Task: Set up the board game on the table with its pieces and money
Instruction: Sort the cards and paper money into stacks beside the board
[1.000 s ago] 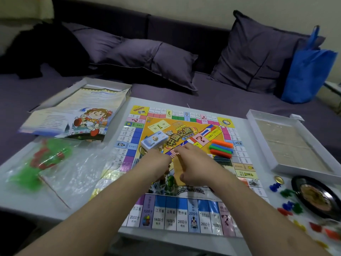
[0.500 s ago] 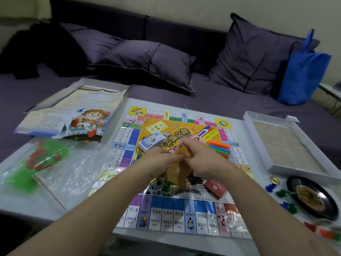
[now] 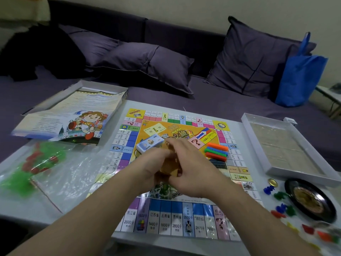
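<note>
Both hands, left hand (image 3: pixel 155 163) and right hand (image 3: pixel 191 169), have their grip clamped on a tan card stack (image 3: pixel 169 167) above the board (image 3: pixel 184 218) centre. A slip could scatter cards onto the coloured bars (image 3: pixel 216 151) at two o'clock.

Glossy board (image 3: pixel 177 220) (probably laminated card)
</note>
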A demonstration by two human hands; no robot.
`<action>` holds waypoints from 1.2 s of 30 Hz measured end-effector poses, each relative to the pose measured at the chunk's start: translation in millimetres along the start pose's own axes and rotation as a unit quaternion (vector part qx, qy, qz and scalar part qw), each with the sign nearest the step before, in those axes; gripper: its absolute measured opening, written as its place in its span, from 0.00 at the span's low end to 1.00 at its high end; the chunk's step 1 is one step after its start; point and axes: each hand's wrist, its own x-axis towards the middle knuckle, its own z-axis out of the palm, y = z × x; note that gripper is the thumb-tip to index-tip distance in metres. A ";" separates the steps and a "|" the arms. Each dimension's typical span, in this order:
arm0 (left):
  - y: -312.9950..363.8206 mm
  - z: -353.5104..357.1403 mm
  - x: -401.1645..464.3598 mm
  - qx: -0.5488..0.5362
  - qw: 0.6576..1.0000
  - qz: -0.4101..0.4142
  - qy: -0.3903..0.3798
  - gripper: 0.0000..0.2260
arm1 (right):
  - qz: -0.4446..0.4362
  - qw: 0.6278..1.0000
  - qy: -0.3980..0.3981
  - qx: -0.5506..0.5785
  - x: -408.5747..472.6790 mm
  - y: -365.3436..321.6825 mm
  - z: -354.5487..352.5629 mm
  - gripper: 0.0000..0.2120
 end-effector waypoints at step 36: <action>64.5 -79.1 18.8 -0.104 0.988 -0.003 0.112 0.07 | 0.225 0.968 0.039 -0.102 208.1 18.3 37.8 0.32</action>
